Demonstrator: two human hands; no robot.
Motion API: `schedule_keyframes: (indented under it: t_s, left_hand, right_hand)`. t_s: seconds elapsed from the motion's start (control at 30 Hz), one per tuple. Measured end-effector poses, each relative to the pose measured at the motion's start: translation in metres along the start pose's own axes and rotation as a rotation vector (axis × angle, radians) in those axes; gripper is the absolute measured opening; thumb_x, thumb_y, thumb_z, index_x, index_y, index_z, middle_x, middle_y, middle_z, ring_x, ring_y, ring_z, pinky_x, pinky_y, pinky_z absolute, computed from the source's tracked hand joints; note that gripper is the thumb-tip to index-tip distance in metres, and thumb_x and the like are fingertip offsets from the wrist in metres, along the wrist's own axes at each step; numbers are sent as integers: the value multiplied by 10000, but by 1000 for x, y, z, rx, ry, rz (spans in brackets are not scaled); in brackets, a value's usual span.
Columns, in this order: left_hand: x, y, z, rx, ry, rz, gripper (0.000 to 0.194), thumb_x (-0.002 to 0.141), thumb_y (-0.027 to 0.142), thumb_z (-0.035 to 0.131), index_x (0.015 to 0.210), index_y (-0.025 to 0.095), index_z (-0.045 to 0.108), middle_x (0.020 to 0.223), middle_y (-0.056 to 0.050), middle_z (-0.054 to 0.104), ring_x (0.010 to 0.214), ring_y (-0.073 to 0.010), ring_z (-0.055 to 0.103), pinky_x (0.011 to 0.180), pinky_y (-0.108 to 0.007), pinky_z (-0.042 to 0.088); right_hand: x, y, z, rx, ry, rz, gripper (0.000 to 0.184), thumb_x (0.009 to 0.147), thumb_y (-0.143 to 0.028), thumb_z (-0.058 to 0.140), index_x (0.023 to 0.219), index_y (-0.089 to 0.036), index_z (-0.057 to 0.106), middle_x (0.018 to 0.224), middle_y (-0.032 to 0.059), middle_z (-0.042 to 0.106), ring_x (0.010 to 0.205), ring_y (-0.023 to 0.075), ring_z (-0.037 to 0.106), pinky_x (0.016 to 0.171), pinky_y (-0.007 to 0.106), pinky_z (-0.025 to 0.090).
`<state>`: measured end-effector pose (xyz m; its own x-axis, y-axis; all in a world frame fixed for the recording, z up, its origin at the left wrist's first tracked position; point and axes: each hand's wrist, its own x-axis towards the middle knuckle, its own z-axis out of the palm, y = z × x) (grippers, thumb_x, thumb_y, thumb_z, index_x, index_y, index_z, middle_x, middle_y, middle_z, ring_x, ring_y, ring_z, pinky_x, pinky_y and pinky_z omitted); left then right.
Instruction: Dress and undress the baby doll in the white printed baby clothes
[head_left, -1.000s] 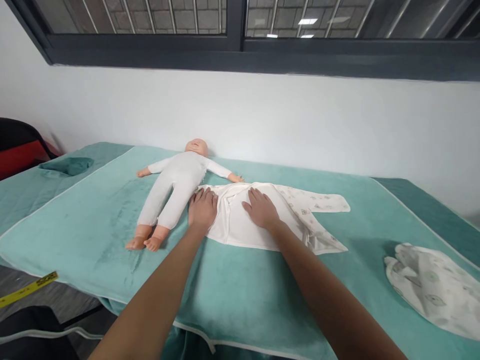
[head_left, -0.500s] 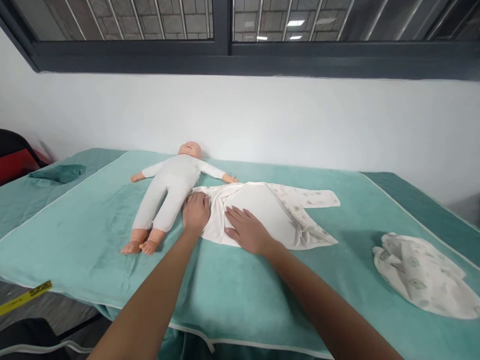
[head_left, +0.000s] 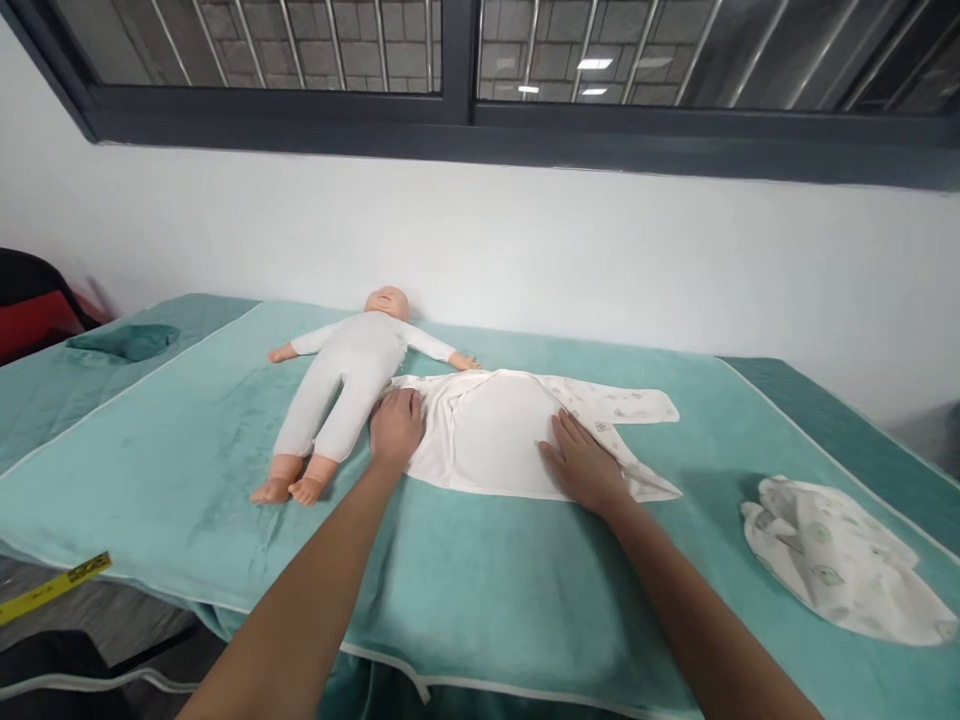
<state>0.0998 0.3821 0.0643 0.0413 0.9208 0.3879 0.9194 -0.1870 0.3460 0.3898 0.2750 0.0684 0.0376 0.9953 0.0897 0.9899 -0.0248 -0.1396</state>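
A white baby shirt (head_left: 495, 440) with small printed figures lies spread on the green cover, its front panel opened out to the right. My left hand (head_left: 397, 428) rests on the shirt's left edge, fingers laid over the cloth. Flat on the right part of the shirt lies my right hand (head_left: 585, 462), palm down, near the fold of the printed panel. Just left of the shirt, a baby doll (head_left: 346, 375) in a white suit lies on its back, one arm reaching toward the shirt's top edge.
The green cover (head_left: 487, 590) stretches across the bed. A crumpled white printed cloth (head_left: 847, 560) lies at the right. Behind are a white wall (head_left: 525, 250) and a dark window frame (head_left: 525, 135). A red and black item (head_left: 37, 310) stands at far left.
My right hand has slid over the shirt, first toward the left and then across to its right side. My left hand has stayed at the left edge.
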Motion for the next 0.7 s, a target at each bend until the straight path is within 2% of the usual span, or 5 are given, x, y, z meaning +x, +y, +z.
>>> schedule_keyframes:
  t_s: [0.23, 0.37, 0.47, 0.57, 0.7]
  left_hand:
    - [2, 3, -1, -41, -75, 9, 353, 936, 264, 374, 1155, 105, 600, 1379, -187, 536, 1334, -273, 441, 1114, -430, 311]
    - [5, 3, -10, -108, -133, -32, 354, 917, 273, 404, 1131, 84, 613, 1355, -224, 543, 1325, -311, 454, 1103, -466, 328]
    - [3, 1, -31, -186, -185, -9, 367, 926, 304, 406, 1176, 122, 604, 1256, -174, 632, 1234, -281, 550, 1052, -422, 408]
    - [2, -8, -63, -347, -189, 66, 389, 934, 337, 411, 1254, 190, 575, 1297, -79, 631, 1213, -202, 572, 1039, -321, 437]
    - [13, -44, -106, -646, -28, -7, 385, 907, 351, 439, 1214, 202, 616, 1295, -56, 632, 1201, -208, 577, 1040, -335, 443]
  right_hand:
    - [-34, -22, 6, -7, 30, -141, 679, 982, -539, 231, 1477, -94, 364, 1563, 129, 296, 1462, 247, 235, 1175, 443, 251]
    - [-38, -49, 5, 80, -14, -282, 672, 988, -540, 228, 1501, -116, 321, 1567, 117, 289, 1467, 227, 221, 1177, 440, 259]
    - [-31, -80, 5, 141, -41, -362, 645, 998, -499, 237, 1513, -116, 291, 1560, 116, 307, 1465, 226, 229, 1178, 439, 264]
    - [-30, -108, 3, 206, -81, -441, 643, 997, -472, 275, 1532, -118, 233, 1555, 117, 321, 1457, 222, 253, 1180, 429, 270]
    - [-37, -121, -18, 306, -202, -475, 662, 982, -504, 318, 1544, -172, 203, 1522, 98, 393, 1407, 237, 358, 1137, 419, 344]
